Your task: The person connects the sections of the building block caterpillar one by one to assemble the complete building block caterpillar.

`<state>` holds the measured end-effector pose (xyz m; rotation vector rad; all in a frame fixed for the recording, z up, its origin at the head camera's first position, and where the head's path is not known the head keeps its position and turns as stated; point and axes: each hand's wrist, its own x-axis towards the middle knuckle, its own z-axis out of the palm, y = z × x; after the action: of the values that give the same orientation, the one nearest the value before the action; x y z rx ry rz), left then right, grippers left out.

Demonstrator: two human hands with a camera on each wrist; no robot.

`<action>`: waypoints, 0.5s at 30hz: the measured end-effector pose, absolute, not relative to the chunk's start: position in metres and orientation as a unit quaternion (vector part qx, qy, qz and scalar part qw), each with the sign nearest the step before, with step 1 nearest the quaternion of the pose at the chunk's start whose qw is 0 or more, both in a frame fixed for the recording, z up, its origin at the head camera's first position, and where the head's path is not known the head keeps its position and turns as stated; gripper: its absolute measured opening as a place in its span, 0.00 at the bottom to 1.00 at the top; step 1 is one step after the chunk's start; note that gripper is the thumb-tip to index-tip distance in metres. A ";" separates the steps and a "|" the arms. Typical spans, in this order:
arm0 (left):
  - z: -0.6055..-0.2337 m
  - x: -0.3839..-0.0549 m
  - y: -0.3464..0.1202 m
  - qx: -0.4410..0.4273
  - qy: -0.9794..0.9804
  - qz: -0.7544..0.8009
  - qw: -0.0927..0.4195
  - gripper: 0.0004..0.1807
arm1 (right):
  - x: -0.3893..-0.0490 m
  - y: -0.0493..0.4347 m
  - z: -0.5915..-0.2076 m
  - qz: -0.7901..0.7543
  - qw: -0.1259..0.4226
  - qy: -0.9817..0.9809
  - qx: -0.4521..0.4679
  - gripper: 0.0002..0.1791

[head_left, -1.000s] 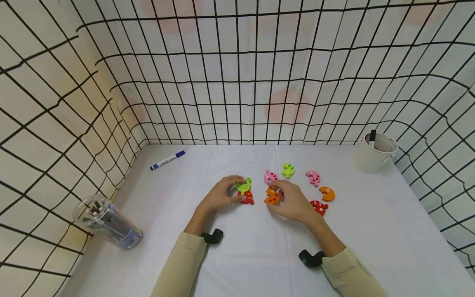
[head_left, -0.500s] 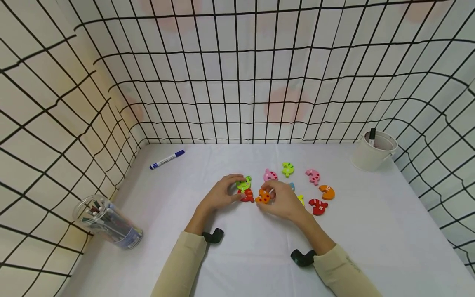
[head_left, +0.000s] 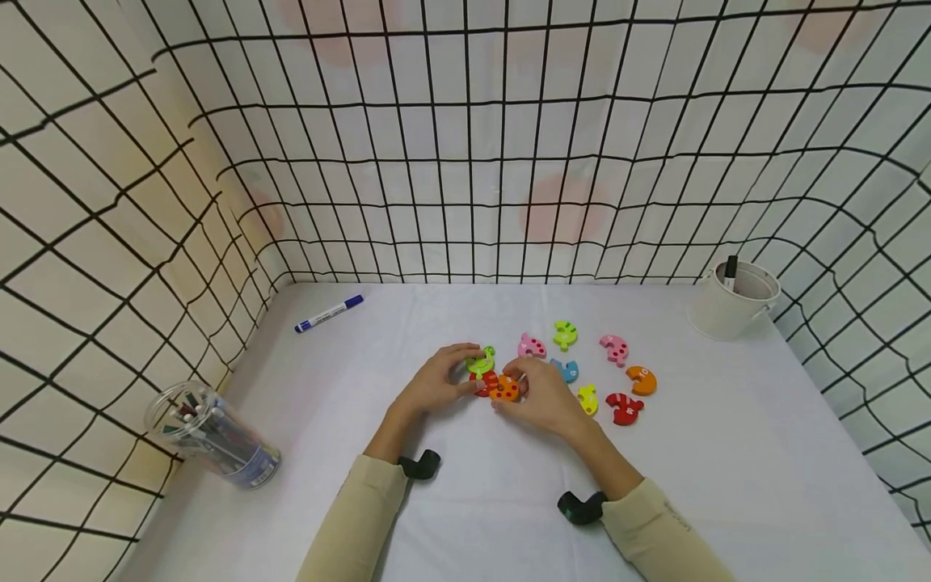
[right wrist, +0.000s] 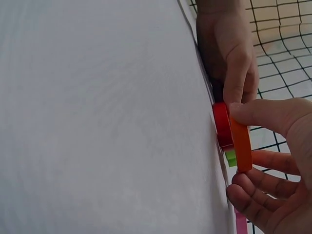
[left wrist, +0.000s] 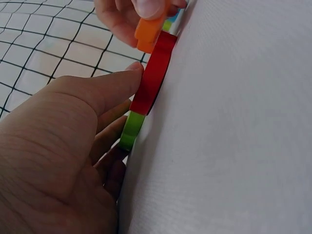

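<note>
In the head view my left hand [head_left: 436, 381] holds a green frog-faced puzzle piece [head_left: 478, 363] and a red puzzle piece [head_left: 481, 385], which lie together on the white table. Its thumb presses the edge of the red piece [left wrist: 155, 73], with the other fingers around the green piece [left wrist: 131, 129]. An orange puzzle piece with red spots [head_left: 505, 389] is pinched between the thumb and fingers of my right hand [head_left: 547, 398]. Seen from the right wrist, that orange piece [right wrist: 242, 146] is tilted up beside the red one and overlaps it; whether they touch, I cannot tell.
Several loose animal pieces lie to the right, among them a blue one [head_left: 566, 370], a yellow one [head_left: 587, 400] and a red striped one [head_left: 625, 409]. A marker [head_left: 329, 314], a pen jar [head_left: 233, 449] and a white bucket [head_left: 727, 311] stand or lie farther out. Black mesh surrounds the table.
My right hand has moved left with the orange spotted piece, up to the red one. This uncovers the blue and yellow pieces. The left hand has stayed nearly in place.
</note>
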<state>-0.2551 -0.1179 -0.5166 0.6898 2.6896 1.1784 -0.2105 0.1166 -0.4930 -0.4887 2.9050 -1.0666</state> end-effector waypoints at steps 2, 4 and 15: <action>-0.517 -0.254 -0.118 0.231 0.890 0.389 0.062 0.29 | -0.211 0.116 -0.494 -0.342 0.004 0.926 -0.159 0.27; -0.516 -0.254 -0.118 0.232 0.889 0.390 0.060 0.29 | -0.212 0.115 -0.494 -0.345 0.003 0.925 -0.161 0.27; -0.514 -0.253 -0.117 0.232 0.888 0.393 0.063 0.29 | -0.210 0.110 -0.490 -0.335 0.007 0.931 -0.146 0.28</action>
<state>-0.2529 -0.1172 -0.5143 0.7006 2.6820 1.1881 -0.2097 0.1099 -0.4896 -0.4574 2.9103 -1.0471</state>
